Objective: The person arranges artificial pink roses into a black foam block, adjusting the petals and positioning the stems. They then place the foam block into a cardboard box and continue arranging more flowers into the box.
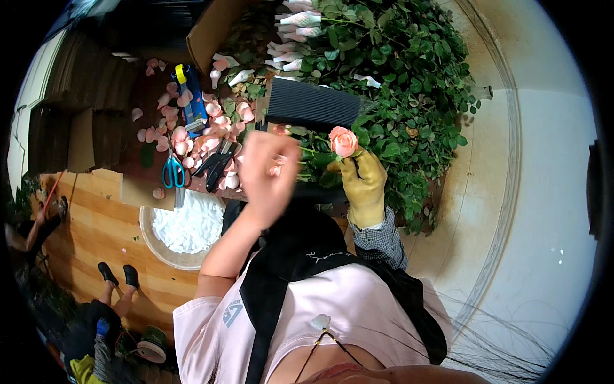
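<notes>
A yellow-gloved right hand point(364, 187) closes its fingers just below the bloom of a pink rose point(343, 141), held over the near edge of a worktop point(146, 89). The bare left hand point(272, 169), raised to its left, appears loosely curled; motion blur makes it impossible to tell whether it holds anything. Pink petals point(169, 112) litter the worktop's left side around a blue tape dispenser point(192, 105), with teal-handled scissors point(173, 170) by the near edge. A black ribbed pad point(313, 102) lies beyond the rose; leafy stems point(416, 96) crowd the right edge. Below the near edge, at left, sits a bowl point(148, 233) of white pieces point(187, 224).
</notes>
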A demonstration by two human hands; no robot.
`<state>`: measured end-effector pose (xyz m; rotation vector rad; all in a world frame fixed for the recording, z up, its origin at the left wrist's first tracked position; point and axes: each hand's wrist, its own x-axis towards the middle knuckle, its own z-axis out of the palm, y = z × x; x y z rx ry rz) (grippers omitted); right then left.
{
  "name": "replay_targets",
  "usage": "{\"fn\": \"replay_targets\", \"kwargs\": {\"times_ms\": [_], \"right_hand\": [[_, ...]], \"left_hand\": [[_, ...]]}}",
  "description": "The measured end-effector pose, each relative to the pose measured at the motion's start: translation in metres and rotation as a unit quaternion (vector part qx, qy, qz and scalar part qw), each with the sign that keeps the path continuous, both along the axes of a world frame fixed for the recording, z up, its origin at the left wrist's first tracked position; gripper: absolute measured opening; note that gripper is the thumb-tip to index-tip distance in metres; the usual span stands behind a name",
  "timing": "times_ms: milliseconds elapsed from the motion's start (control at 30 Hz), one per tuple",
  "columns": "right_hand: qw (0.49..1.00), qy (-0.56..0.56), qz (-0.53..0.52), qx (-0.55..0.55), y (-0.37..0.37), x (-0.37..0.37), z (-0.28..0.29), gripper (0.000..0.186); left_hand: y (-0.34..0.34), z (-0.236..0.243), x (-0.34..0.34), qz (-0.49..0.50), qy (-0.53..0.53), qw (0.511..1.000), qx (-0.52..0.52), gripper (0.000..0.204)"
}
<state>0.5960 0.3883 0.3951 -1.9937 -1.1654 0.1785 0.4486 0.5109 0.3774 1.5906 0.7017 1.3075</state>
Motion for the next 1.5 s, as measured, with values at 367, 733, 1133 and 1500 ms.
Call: {"fn": "replay_targets", "kwargs": {"times_ms": [367,733,1133,1500], "right_hand": [[0.991,-0.131,0.029,0.015,0.005,-0.001,0.009,0.04],[0.986,-0.154,0.047,-0.032,0.0,0.002,0.006,0.041],[0.988,-0.124,0.087,-0.024,0.001,0.007,0.005,0.034],[0.991,-0.09,0.097,-0.025,0.004,0.004,0.01,0.036]], "left_hand": [[-0.011,-0.006,0.016,-0.075,0.08,0.993,0.053,0.024],[-0.016,-0.013,0.015,-0.08,0.065,0.995,-0.003,0.017],[-0.015,-0.015,0.014,-0.051,0.014,0.996,-0.078,0.01],[-0.023,0.005,-0.002,-0.041,0.083,0.995,0.042,0.02]]}}
